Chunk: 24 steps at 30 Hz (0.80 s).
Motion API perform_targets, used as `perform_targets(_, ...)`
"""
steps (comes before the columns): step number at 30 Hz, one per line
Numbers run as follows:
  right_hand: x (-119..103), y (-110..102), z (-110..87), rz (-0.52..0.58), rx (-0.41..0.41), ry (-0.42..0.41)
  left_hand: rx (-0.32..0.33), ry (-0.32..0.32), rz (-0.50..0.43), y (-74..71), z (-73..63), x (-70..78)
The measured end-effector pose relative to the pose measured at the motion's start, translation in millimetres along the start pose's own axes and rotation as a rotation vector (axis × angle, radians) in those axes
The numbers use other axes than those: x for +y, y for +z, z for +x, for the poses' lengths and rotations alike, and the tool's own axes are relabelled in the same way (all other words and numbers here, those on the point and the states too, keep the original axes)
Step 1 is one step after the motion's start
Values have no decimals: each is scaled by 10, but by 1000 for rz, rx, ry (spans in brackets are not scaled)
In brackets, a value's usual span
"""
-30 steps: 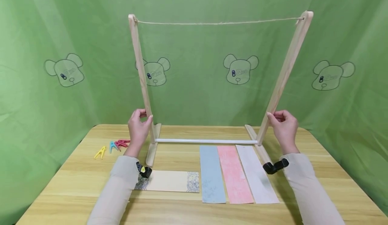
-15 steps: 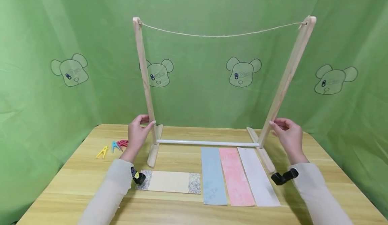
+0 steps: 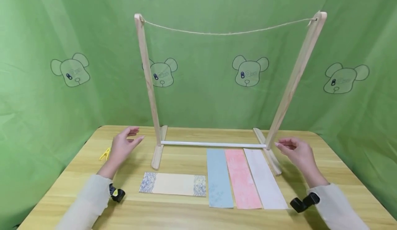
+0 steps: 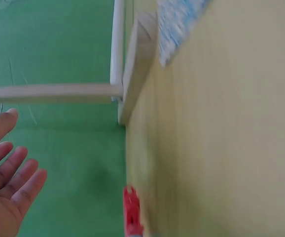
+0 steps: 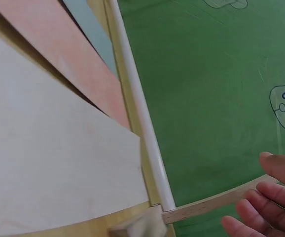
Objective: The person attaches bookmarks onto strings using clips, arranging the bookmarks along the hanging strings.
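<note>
Nothing's held by L hand (image 3: pixel 122 147) or R hand (image 3: pixel 297 153), both loose, & the stand (image 3: pixel 214 144), set on the table (image 3: pixel 173 212) btwn them, could be tipped if its R post (image 3: pixel 295 80) is bumped by R hand just beside it.

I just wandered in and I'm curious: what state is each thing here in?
Wooden frame: standing upright
String: strung across the top, sagging
White rod: low across the frame
Cream strip with blue-patterned ends: lying flat, crosswise
Blue strip: lying flat
Pink strip: lying flat
White strip: lying flat
Yellow clip: lying loose
Red clip: lying loose
Left hand: holding nothing
Right hand: holding nothing
</note>
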State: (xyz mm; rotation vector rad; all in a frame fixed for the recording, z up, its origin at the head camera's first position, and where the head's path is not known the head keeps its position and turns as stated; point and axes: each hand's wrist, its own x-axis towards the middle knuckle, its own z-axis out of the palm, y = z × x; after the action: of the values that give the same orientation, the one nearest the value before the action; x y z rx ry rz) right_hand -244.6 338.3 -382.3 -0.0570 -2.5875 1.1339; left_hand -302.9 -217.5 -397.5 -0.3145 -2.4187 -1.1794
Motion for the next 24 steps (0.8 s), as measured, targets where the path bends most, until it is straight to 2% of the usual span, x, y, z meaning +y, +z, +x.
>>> perform_targets(7, 53, 124, -161, -65, -108, -21, 0, -79, -21, -228, -135, -224)
perform_targets(12, 98, 224, -253, -91, -141, -55, 3, -147, -11, -388, -211, -322)
perform_targets(17, 114, 300, -381, -86, -176, -47, 21, -205, -29, -534, -254, -404)
perform_targets(24, 148, 342, -575, -106, -180, -52, 16, -194, 30, -667, -311, -583)
